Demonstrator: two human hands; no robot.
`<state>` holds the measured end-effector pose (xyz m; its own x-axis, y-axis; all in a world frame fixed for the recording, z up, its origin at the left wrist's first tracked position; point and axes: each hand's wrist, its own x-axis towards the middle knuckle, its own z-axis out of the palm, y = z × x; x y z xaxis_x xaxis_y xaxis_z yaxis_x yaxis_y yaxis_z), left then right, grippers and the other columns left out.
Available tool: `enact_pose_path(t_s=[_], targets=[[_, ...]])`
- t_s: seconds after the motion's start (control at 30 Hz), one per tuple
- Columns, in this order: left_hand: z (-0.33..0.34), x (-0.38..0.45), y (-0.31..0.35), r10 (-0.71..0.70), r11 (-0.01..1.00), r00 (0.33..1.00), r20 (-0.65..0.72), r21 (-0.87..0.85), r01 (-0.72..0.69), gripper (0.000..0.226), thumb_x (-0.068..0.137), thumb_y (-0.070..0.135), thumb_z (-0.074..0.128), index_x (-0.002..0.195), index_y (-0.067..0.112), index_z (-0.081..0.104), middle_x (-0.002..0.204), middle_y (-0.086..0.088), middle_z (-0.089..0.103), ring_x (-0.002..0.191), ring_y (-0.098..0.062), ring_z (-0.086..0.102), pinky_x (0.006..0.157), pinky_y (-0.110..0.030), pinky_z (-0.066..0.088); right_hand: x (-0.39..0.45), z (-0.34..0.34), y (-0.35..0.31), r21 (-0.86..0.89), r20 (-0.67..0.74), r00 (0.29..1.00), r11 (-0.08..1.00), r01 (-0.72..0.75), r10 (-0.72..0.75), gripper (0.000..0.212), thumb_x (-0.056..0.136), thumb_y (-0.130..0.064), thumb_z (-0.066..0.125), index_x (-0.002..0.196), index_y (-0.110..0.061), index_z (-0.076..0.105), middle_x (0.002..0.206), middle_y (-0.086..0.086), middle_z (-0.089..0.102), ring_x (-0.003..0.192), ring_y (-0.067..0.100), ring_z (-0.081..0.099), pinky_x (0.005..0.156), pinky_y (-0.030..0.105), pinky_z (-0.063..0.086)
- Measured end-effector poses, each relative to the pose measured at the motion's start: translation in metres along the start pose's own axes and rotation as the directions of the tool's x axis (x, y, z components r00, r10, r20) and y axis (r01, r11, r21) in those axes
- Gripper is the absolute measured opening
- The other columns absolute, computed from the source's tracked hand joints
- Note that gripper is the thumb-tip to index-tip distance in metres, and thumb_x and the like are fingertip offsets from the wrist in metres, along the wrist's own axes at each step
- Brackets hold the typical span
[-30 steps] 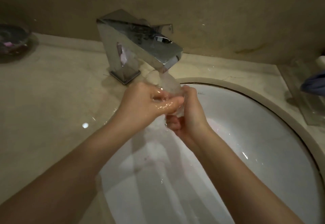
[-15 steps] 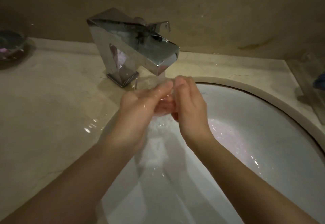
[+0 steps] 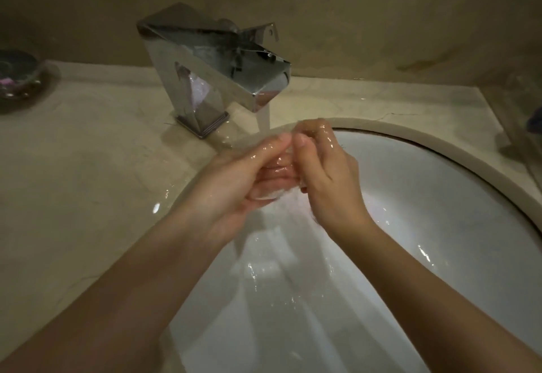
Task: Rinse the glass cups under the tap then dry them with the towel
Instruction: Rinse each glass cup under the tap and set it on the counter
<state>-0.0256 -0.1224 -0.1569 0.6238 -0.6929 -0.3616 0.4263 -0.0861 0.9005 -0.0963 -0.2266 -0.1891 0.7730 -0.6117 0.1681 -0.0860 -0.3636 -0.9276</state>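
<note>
fingers curled round glass cup, under tap

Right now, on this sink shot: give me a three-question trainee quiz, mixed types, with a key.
1. True or false: water is running from the tap onto the hands.
2. Multiple choice: where is the glass cup?
A. standing on the counter beside the tap
B. held between the left hand and the right hand over the sink
C. lying at the bottom of the sink
3. Fill in: the dark dish sits on the counter at the far ____ edge of the view.

Key: 1 true; 2 B; 3 left.
</note>
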Motion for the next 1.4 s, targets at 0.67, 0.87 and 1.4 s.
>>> enact_pose_path(t_s=[0.67,0.87,1.4], targets=[[0.015,0.017,-0.013,0.353,0.921,0.820,-0.450,0.016,-0.388,0.023,0.078,0.018,0.082,0.071,0.008,0.063,0.063,-0.003,0.063,0.060,-0.017,0.062,0.062,-0.029,0.051,-0.025,0.022,-0.020,0.455,0.025,0.826,0.729,-0.511,0.563,0.036,0.097,-0.049,0.046,0.088,-0.015,0.054,0.073,0.002,0.063,0.056,0.013,0.061,0.050,0.026,0.052],[0.006,0.015,-0.019,0.331,0.932,0.840,-0.430,0.008,-0.363,0.031,0.072,0.019,0.086,0.064,0.015,0.056,0.066,-0.004,0.050,0.060,-0.015,0.050,0.058,-0.028,0.044,-0.026,0.022,-0.014,0.343,0.074,0.868,0.805,-0.484,0.491,0.036,0.095,-0.059,0.045,0.099,-0.023,0.052,0.080,-0.001,0.070,0.079,0.014,0.068,0.080,0.040,0.058],[0.008,0.013,-0.022,0.407,0.906,0.876,-0.258,-0.013,-0.424,0.017,0.075,0.012,0.079,0.077,0.023,0.066,0.073,0.008,0.067,0.072,-0.008,0.067,0.067,-0.022,0.052,-0.021,0.025,-0.020,0.617,0.381,0.701,0.398,-0.679,0.603,0.071,0.092,-0.071,0.028,0.097,-0.012,0.068,0.095,0.013,0.072,0.088,0.030,0.069,0.086,0.046,0.053]])
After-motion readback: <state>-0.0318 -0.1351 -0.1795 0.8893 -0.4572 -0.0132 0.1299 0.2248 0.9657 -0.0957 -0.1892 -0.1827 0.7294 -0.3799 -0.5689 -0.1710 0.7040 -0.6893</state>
